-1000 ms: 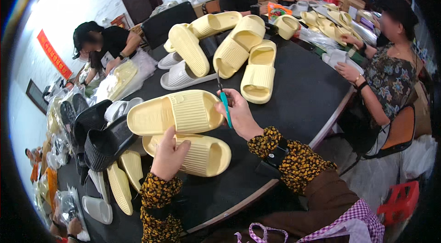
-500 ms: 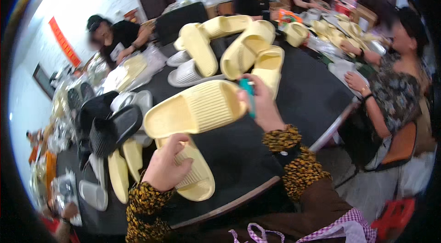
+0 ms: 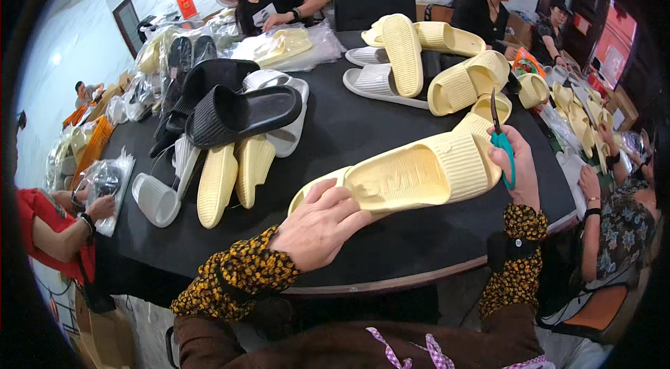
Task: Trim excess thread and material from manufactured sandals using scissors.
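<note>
A pale yellow slide slipper [image 3: 401,177] lies tilted in front of me, its ribbed strap on the right. Behind its heel shows the edge of a second yellow slipper [image 3: 296,200], mostly covered by my hand and the first one. My left hand [image 3: 321,226] is closed over the heel end of the pair, fingers curled; the fingertips are partly hidden. In my right hand [image 3: 520,167] is a small pair of teal-handled scissors [image 3: 504,153], dark blades pointing up. The thumb of that hand lies against the slipper's toe end.
Left on the black table [image 3: 335,118] sit a black slipper [image 3: 241,118], grey slippers [image 3: 157,198] and yellow ones [image 3: 218,187]. More yellow slippers [image 3: 453,86] are piled farther back, near bagged ones [image 3: 286,48]. Several people work around the table.
My view has turned left. The slippers have been brought together, the lower one now mostly behind the upper. My left hand has closed over their heel end; the scissors' blades now show upright.
</note>
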Available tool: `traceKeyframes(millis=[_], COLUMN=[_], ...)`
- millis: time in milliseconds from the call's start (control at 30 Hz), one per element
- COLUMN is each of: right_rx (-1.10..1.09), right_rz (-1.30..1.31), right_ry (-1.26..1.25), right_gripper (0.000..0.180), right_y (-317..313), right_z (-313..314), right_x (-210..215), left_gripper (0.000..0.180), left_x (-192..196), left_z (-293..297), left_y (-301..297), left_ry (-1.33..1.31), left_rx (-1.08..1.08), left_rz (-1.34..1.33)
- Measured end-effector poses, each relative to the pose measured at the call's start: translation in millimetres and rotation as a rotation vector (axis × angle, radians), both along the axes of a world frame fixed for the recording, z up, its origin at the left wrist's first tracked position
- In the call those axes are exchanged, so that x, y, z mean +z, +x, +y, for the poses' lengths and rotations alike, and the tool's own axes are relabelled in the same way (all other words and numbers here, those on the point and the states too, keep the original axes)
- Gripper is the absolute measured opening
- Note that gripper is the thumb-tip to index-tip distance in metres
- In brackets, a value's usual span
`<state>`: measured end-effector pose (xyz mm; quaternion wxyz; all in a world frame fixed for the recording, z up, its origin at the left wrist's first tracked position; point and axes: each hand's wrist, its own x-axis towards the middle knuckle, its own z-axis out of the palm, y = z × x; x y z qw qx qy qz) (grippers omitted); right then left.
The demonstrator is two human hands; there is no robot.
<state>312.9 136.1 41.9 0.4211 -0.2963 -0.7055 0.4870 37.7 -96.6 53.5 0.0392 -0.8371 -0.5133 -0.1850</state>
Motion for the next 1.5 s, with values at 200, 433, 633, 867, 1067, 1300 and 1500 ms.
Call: traceKeyframes(millis=[200, 433, 633, 867, 1067, 1300, 1500], right_rx=[0.002, 0.063, 0.247, 0.199, 0.177, -0.242, -0.264], right_rz=[-0.137, -0.168, -0.156, -0.245, -0.260, -0.449, -0.274], right_ry=[-0.063, -0.115, -0.153, -0.091, -0.190, 0.245, 0.347], right_gripper=[0.037, 0.039, 0.039, 0.035, 0.038, 0.042, 0.043], right_y=[-1.6, -8.9, -43.9, -60.9, -57.3, -57.5, -55.3], right_z=[3.6, 17.7, 20.1, 7.0, 9.8, 18.5, 5.0], right_x=[-15.2, -29.9, -39.4, -50.1, -70.0, -41.3, -6.8], left_gripper=[0.059, 0.075, 0.071, 0.072, 0.071, 0.071, 0.070], left_x=[-34.9, -53.8, -68.5, -63.2, -56.7, -55.2, -54.6], left_z=[-13.1, -30.7, -31.0, -28.1, -30.1, -21.2, 18.8], left_y=[-18.7, -46.0, -59.4, -53.0, -51.8, -45.5, -27.6], left_ry=[-0.047, -0.412, -0.323, -0.358, -0.383, -0.414, -0.379], left_rx=[0.246, 0.515, 0.411, 0.428, 0.471, 0.480, 0.462], left_rz=[0.114, -0.141, -0.271, -0.268, -0.301, -0.287, -0.229])
